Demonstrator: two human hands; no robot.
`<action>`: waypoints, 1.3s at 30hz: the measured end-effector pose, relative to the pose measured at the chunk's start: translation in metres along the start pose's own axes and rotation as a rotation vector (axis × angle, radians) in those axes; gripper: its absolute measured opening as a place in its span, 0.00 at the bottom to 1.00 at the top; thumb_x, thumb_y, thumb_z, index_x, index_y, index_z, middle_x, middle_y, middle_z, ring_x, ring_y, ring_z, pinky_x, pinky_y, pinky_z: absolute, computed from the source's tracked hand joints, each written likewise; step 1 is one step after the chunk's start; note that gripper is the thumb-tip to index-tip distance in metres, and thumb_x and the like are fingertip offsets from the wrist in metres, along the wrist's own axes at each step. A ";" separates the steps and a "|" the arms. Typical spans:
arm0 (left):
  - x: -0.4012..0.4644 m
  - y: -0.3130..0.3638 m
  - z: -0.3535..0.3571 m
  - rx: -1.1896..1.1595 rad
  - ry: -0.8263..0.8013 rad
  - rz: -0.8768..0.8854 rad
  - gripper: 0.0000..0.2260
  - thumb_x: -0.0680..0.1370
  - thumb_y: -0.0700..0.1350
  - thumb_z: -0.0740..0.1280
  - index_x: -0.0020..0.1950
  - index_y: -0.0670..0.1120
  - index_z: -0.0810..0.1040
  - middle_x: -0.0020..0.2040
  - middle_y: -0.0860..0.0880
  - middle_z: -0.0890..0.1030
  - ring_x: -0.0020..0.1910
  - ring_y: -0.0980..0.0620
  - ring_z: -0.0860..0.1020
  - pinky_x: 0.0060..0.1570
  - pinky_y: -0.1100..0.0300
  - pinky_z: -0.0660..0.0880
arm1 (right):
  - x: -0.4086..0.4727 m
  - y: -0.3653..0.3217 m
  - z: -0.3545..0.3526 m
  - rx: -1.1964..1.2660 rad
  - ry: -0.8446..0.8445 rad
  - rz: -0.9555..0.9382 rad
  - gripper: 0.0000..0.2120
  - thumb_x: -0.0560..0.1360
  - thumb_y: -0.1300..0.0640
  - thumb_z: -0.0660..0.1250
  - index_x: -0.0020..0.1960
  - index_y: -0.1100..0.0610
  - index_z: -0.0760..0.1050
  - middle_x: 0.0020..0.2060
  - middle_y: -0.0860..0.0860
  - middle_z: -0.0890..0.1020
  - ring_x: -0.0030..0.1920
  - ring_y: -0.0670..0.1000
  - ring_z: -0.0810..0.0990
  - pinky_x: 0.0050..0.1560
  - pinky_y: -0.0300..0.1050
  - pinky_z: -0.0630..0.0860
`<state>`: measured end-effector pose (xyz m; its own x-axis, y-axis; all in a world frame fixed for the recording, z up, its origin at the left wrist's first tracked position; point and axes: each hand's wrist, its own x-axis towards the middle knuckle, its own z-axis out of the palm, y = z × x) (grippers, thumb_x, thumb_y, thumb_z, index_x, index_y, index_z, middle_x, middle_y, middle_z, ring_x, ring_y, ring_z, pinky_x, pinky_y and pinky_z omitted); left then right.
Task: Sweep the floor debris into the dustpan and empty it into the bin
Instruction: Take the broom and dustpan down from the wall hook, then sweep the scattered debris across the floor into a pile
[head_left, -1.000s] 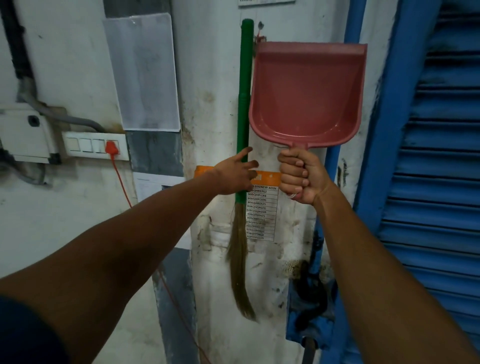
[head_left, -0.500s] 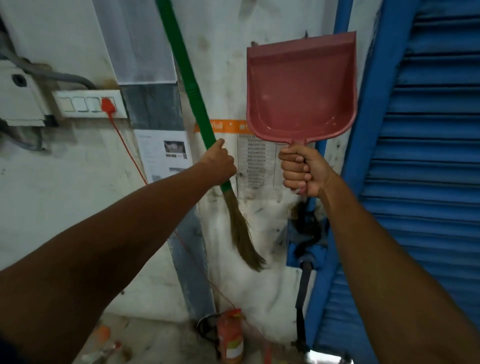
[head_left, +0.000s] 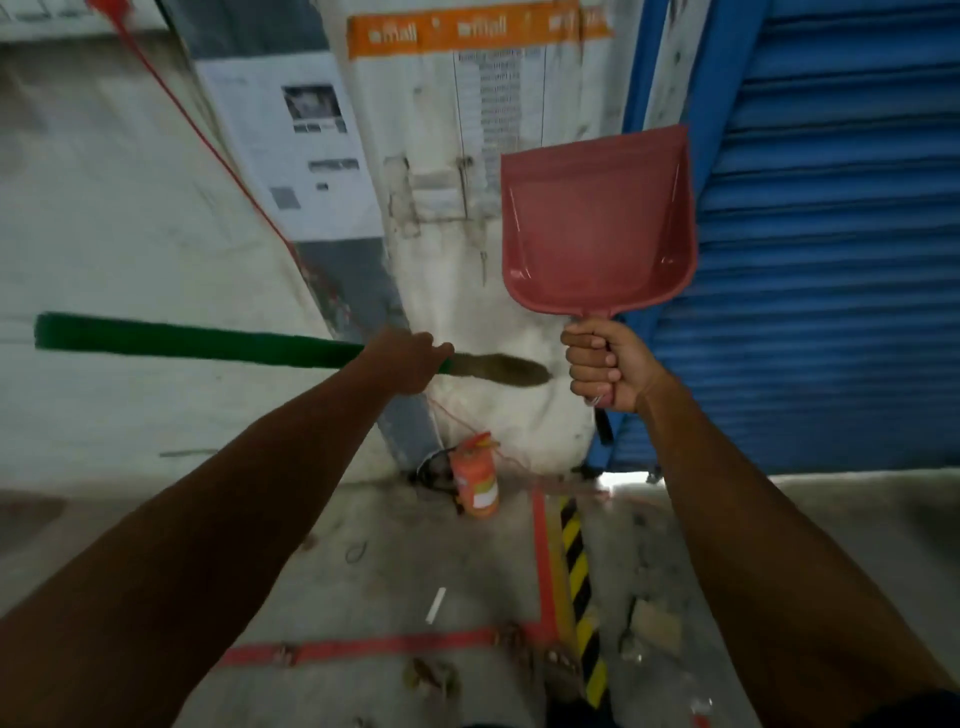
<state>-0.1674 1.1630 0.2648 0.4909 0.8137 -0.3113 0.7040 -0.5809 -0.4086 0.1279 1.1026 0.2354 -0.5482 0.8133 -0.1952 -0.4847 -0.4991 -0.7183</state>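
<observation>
Broom (head_left: 208, 344): since the earlier frame it is swinging from a steep lean against the pillar to lying nearly level, green handle pointing left, bristles (head_left: 501, 369) pointing right; blurred with motion. Left hand (head_left: 408, 361): its grip is wrapping the handle just beside the bristle end. Dustpan (head_left: 597, 223): red, now sitting lower in view, standing upright with its open mouth upward, in front of the white pillar (head_left: 431, 260) and the blue shutter (head_left: 831, 234). Right hand (head_left: 605, 366): its grip is closing round the dustpan's handle in a fist. Floor (head_left: 389, 561): now coming into view below, carrying scattered debris, red tape lines, a yellow-and-black striped strip (head_left: 576, 571). Orange canister (head_left: 475, 480): standing at the pillar's foot
</observation>
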 end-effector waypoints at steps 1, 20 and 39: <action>-0.006 0.007 0.018 -0.060 -0.015 0.012 0.20 0.83 0.44 0.58 0.76 0.50 0.65 0.59 0.45 0.77 0.55 0.45 0.80 0.45 0.54 0.70 | -0.006 0.021 -0.004 0.026 0.019 0.016 0.20 0.80 0.56 0.62 0.32 0.50 0.57 0.19 0.44 0.59 0.17 0.43 0.56 0.18 0.37 0.54; -0.062 0.139 0.160 -0.845 -0.341 0.148 0.32 0.84 0.42 0.65 0.84 0.58 0.56 0.45 0.48 0.78 0.36 0.50 0.79 0.31 0.61 0.74 | -0.150 0.245 -0.054 0.404 0.294 -0.008 0.20 0.82 0.55 0.57 0.31 0.50 0.64 0.19 0.44 0.59 0.18 0.45 0.52 0.21 0.40 0.50; 0.052 0.244 0.166 -0.794 -0.347 0.149 0.37 0.76 0.38 0.71 0.82 0.54 0.62 0.61 0.41 0.81 0.45 0.44 0.84 0.39 0.53 0.82 | -0.211 0.256 -0.134 0.698 0.461 -0.253 0.19 0.80 0.55 0.54 0.30 0.51 0.66 0.18 0.45 0.64 0.16 0.44 0.59 0.19 0.39 0.60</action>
<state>-0.0550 1.0606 0.0066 0.5136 0.6039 -0.6095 0.8573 -0.3911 0.3349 0.2105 0.8434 0.0031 -0.1110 0.8890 -0.4442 -0.9438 -0.2342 -0.2330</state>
